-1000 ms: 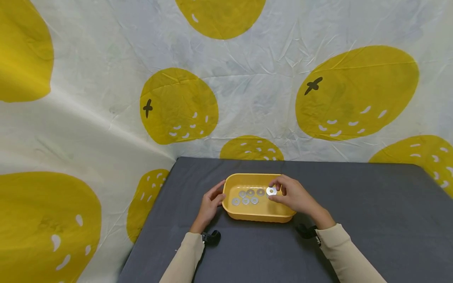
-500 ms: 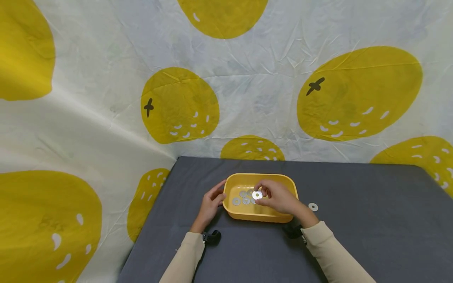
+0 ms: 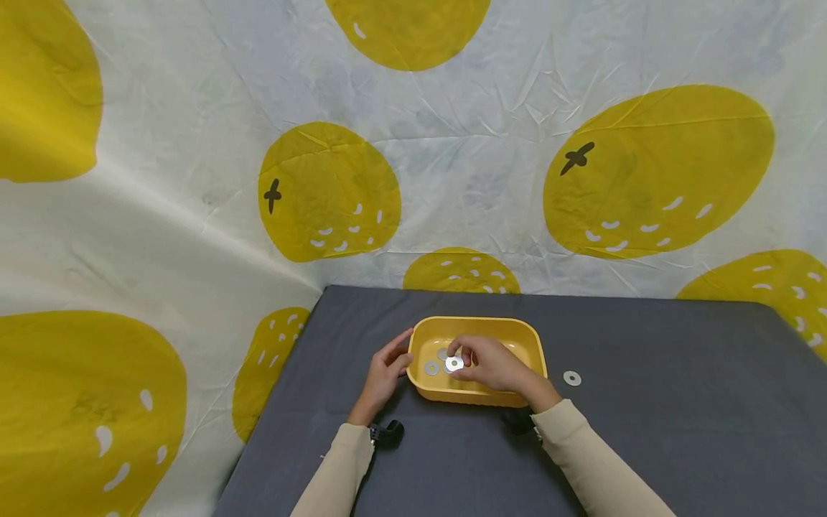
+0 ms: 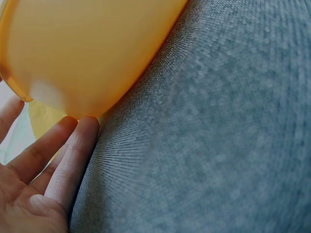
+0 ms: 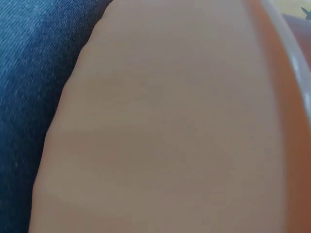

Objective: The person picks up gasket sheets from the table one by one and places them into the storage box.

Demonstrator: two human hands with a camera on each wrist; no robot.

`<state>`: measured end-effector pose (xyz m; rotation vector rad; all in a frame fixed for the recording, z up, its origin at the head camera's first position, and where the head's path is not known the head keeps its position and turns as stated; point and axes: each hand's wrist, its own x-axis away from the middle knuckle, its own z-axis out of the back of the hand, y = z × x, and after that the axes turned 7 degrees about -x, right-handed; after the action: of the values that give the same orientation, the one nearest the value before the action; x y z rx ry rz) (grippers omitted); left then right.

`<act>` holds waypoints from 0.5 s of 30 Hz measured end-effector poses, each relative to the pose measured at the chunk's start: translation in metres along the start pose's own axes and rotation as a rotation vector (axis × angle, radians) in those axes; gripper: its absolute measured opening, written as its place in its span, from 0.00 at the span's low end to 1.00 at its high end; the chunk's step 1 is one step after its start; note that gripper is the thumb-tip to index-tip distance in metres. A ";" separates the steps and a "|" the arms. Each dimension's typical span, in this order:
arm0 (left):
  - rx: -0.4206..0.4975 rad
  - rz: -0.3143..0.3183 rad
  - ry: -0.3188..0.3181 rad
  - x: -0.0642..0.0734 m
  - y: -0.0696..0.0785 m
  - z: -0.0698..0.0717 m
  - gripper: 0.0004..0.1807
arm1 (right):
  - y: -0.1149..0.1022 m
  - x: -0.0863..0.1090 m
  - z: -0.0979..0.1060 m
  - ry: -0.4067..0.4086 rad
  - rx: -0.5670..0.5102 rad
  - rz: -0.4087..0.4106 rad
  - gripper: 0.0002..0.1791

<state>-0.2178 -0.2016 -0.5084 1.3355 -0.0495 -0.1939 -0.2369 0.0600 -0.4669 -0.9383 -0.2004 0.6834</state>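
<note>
A yellow plastic box (image 3: 481, 397) stands on the grey cloth. Inside, on its left half, lie several flat metal washers (image 3: 431, 368), some hidden by the right hand. My right hand (image 3: 487, 362) reaches over the near rim and pinches a bright washer (image 3: 455, 363) between thumb and fingertips, close over the others. I cannot tell whether more than one is in that pinch. At the left end my left hand (image 3: 382, 377) rests on the box, thumb tip at the rim; in the left wrist view, extended fingers (image 4: 80, 145) touch the outer wall.
One loose washer (image 3: 571, 378) lies on the cloth-covered table (image 3: 678, 402) to the right of the box. Behind the table hangs a white curtain (image 3: 465, 179) with yellow fruit prints. The box's wall (image 5: 160, 121) fills most of the right wrist view.
My right hand has moved left over the box with the pinched washer, covering more of those inside. The withdrawn forearm reveals the washer on the table. My left hand stays in place.
</note>
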 end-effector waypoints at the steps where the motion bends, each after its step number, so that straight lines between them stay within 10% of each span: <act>1: 0.000 0.000 -0.003 0.000 0.000 0.000 0.29 | 0.000 -0.001 -0.001 -0.009 -0.002 -0.001 0.14; 15: 0.007 -0.013 -0.004 0.000 -0.003 0.000 0.28 | 0.004 -0.014 -0.013 -0.080 0.021 -0.062 0.13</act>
<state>-0.2186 -0.2024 -0.5112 1.3427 -0.0448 -0.2079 -0.2438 0.0438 -0.4763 -0.8820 -0.2921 0.6651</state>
